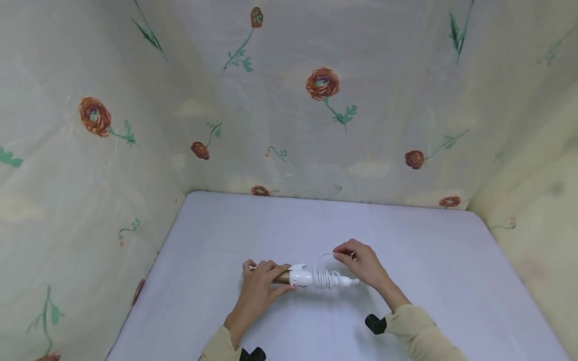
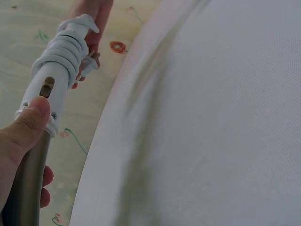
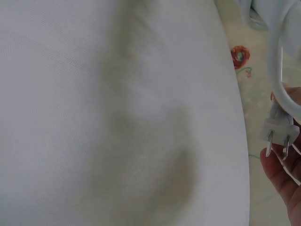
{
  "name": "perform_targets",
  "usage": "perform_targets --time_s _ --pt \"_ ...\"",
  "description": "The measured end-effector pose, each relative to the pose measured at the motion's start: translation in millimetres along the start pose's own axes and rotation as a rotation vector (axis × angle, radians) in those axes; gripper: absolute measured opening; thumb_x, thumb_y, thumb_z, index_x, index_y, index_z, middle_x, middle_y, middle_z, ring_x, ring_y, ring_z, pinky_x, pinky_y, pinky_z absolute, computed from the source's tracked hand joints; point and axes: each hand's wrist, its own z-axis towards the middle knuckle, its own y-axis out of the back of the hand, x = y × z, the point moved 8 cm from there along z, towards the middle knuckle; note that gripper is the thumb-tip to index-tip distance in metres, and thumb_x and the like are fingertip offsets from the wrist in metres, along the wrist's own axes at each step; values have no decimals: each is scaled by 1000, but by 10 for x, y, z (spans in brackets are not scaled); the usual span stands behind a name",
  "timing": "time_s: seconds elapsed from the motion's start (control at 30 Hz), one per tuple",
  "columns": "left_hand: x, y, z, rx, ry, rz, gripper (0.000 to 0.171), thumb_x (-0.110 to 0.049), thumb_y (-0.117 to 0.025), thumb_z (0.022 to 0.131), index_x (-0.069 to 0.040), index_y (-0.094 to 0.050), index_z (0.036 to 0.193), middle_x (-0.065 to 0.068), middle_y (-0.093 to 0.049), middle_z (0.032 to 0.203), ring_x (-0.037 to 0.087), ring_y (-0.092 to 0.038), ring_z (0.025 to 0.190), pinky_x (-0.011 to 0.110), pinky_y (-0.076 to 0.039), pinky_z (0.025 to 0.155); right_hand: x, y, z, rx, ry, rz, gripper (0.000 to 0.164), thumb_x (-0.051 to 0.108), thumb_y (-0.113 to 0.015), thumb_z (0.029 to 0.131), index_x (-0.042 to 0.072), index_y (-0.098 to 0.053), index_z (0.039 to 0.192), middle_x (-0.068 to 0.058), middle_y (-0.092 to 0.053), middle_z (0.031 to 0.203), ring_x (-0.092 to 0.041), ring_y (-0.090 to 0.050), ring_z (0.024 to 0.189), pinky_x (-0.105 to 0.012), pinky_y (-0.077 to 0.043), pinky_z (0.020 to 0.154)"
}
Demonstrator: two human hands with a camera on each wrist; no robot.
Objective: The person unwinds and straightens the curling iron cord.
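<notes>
A curling iron (image 1: 300, 276) with a white handle and a gold-brown barrel (image 2: 29, 183) is held sideways over the white table. My left hand (image 1: 259, 286) grips the barrel beside the handle, thumb by the handle's switch (image 2: 47, 87). White power cord (image 1: 326, 280) is coiled several times round the handle. From the coil a loose length arcs up to my right hand (image 1: 363, 263), which pinches the cord's plug end. In the right wrist view the two-pin plug (image 3: 280, 132) sits among the fingers, its metal prongs bare.
The white table (image 1: 226, 225) has rounded far corners. Flower-patterned sheeting (image 1: 280, 100) hangs behind it and at both sides. Black wrist pieces (image 1: 376, 324) show by the beige sleeves (image 1: 420, 331). Fingertips of another hand (image 1: 48, 357) appear at the lower left edge.
</notes>
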Motion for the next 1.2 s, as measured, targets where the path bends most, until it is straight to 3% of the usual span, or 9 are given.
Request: perform_targets --time_s 0.23,0.6,1.0,1.2 --pt "-20 -6 -7 32 -30 9 50 -54 -71 69 -28 -70 112 -10 -65 87 9 -57 79 42 -31 86 75 32 7 -12 27 -36 8 17 -69 86 14 -72 94 6 -63 83 -5 -54 73 -22 -46 65" --pt "-12 -59 -29 66 -6 -9 51 -54 -71 71 -27 -69 113 -9 -65 88 10 -56 80 43 -29 87 149 91 -2 -23 47 -57 8 17 -69 87 12 -71 93 3 -64 83 -8 -53 71 -22 -44 62" --pt "44 -80 11 92 34 14 51 -55 -70 72 -28 -68 115 -8 -66 91 11 -58 84 45 -28 90 308 165 -15 -15 74 -92 13 14 -64 90 8 -72 98 -1 -67 89 -11 -57 77 -28 -47 69" --pt "43 -94 -7 93 40 16 51 -54 -70 72 -27 -68 114 -7 -66 91 12 -58 84 45 -28 90 326 186 -106 -10 47 -78 13 17 -63 91 10 -71 98 0 -67 90 -13 -61 82 -34 -50 74"
